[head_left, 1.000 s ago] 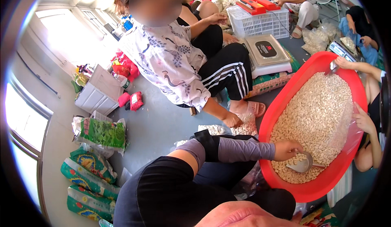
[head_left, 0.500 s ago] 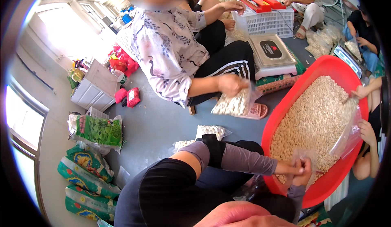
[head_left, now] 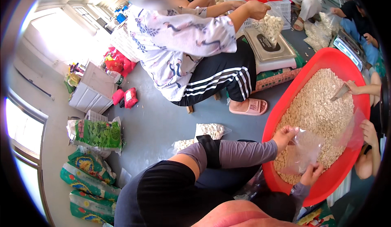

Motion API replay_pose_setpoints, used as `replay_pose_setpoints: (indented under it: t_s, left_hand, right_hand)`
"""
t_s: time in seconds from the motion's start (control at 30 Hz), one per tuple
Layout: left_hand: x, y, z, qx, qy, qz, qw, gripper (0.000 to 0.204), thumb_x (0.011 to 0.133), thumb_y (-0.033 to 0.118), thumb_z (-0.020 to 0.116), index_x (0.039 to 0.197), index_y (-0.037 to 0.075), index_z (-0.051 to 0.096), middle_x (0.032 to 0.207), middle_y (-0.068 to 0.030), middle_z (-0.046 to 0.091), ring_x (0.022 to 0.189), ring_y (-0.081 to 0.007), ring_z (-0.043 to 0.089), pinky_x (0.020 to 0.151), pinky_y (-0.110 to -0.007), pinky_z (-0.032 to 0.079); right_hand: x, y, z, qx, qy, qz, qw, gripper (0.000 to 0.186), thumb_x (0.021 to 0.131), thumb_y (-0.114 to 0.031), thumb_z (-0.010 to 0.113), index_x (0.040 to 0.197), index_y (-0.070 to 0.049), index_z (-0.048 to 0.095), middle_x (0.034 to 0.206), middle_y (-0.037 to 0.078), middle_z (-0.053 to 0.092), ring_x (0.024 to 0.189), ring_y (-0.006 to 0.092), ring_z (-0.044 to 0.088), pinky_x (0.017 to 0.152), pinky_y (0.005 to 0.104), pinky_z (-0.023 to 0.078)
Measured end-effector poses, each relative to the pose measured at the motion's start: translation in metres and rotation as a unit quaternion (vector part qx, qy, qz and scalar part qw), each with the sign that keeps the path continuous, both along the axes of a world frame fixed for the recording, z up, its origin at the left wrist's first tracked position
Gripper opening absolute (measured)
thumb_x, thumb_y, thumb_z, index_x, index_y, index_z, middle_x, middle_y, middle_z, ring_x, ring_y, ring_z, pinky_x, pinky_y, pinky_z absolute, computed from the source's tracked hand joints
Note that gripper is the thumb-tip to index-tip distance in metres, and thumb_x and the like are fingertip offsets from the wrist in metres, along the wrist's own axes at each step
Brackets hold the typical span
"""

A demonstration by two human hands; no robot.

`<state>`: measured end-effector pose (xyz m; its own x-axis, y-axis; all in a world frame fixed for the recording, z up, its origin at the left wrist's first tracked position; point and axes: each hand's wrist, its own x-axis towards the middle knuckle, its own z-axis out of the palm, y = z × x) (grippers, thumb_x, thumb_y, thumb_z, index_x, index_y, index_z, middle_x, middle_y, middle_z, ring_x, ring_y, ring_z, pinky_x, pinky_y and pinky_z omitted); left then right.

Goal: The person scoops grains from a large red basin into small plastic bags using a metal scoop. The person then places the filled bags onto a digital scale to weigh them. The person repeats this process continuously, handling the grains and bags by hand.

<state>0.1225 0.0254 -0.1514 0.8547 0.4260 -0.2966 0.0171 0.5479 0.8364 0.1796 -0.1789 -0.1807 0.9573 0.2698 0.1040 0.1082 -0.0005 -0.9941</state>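
My left hand (head_left: 284, 139) pinches one edge of a clear plastic bag (head_left: 306, 145). The fingers of my right hand (head_left: 312, 174) grip the bag's other side, nearer to me. Stretched between them, the bag looks flat, with no filling visible inside. Both hands are over a large red oval tub (head_left: 271, 121). Small cream-coloured pieces (head_left: 313, 100), perhaps seeds or cloves, fill much of the tub. Across it, a co-worker's hand holds a metal scoop (head_left: 340, 92) over the pieces. That person's other hand holds a second clear bag (head_left: 353, 131) at the tub's right rim.
Two filled bags (head_left: 209, 130) lie on the floor left of my knee. Ahead, a seated co-worker in a patterned shirt (head_left: 163, 43) holds a filled bag (head_left: 269, 28) above a scale (head_left: 269, 50). Green sacks (head_left: 91, 186) are stacked at left, near a white cabinet (head_left: 93, 86).
My hands have moved apart, spreading the bag between them. The seated co-worker has lifted a filled bag from near the floor to above the scale. The scoop now shows clearly above the pieces.
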Motion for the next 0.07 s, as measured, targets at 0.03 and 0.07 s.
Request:
replay_pose_setpoints:
  t_s: [0.03,0.07]
  left_hand:
    - [0.0,-0.001,-0.013,0.109,-0.032,-0.015,0.993,0.014,0.089,0.02,0.058,0.099,0.01,0.058,0.09,-0.0012,0.061,0.086,-0.0141,0.059,0.08,-0.031,0.048]
    - [0.001,-0.001,-0.032,0.218,-0.064,-0.028,0.973,0.014,0.088,0.02,0.058,0.1,0.011,0.058,0.092,-0.0012,0.061,0.087,-0.0141,0.059,0.082,-0.032,0.048]
  right_hand:
    - [-0.003,0.006,0.004,0.004,-0.025,0.039,0.999,0.024,0.078,-0.001,0.053,0.098,-0.004,0.041,0.088,0.004,0.041,0.081,0.012,0.041,0.078,0.0258,0.037]
    - [-0.006,0.016,0.012,0.056,0.005,0.089,0.994,0.059,0.077,-0.002,0.056,0.13,-0.008,0.031,0.122,0.01,0.041,0.109,0.0193,0.042,0.096,0.0319,0.033]
